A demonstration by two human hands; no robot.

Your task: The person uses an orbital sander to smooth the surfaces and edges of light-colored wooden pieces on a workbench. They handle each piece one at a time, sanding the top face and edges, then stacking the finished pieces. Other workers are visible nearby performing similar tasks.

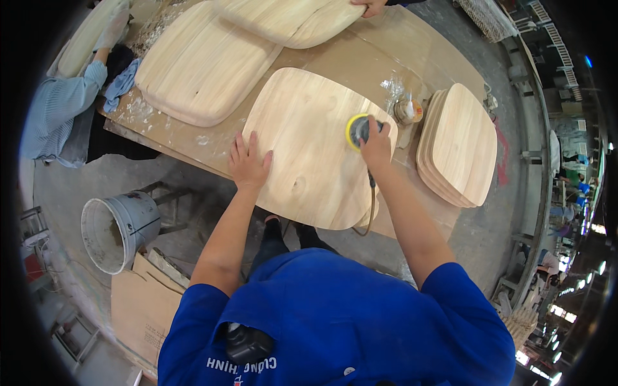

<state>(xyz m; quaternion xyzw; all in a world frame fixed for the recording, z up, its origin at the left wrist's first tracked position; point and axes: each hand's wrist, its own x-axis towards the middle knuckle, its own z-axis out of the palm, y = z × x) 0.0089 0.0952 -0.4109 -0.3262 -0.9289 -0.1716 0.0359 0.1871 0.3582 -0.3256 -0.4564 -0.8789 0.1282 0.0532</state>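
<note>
A pale wooden panel (309,154) with rounded corners lies flat in front of me, its near edge jutting past the table. My left hand (250,164) rests on its left edge, fingers spread and holding nothing. Near the panel's right edge, my right hand (375,145) is closed round a round sander (353,132) with a yellow rim and dark body. The sander sits on the panel's face, and a thin hose (372,209) runs from it down past the near edge. How far my fingers wrap round the sander is partly hidden.
Similar panels are stacked at right (462,138) and left (199,71). Another person's hand (370,6) holds a panel (293,19) at the far side. A co-worker's sleeve (67,106) and a blue cloth (121,83) are at left. A roll of tape (409,111) lies nearby; below left stands a bucket (138,219).
</note>
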